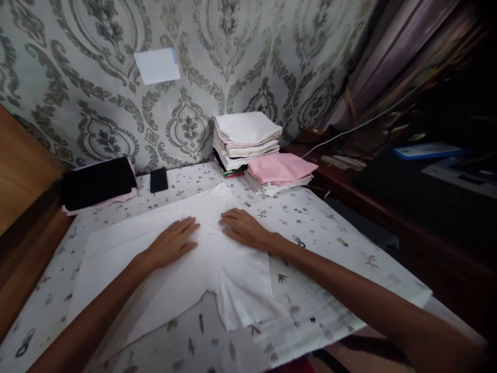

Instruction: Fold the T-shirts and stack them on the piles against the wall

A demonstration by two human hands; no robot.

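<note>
In the head view, a white shirt (pixel 194 274) lies spread on the desk (pixel 388 287), in front of the person and under both hands, with 1 short sleeve reaching toward the near side. The left hand (pixel 174 241) lies palm down on the cloth, its grip open and the fingers stretched out, clasping nothing. The right hand (pixel 244 228) rests near the shirt's upper right part, its grip also open with fingers lightly bent; no cloth shows pinched, though its underside is hidden. The 2 hands point toward each other with a narrow gap between, probably because flat palms on either side hold the fabric level and press out creases, such as those along the sleeve. The folded things sit around the outer part of the desk, which seems to leave the middle for the wide shirt: a tall white pile (pixel 246 137) stands close to the wall (pixel 194 57), a lower stack topped by a pink cloth (pixel 282 168) is just beside it, and a black cloth (pixel 99 181) lies over pale pink fabric at the far left. A dark phone (pixel 159 180) lies flat near that black cloth, beyond the shirt and apparently out of the hands' way.
</note>
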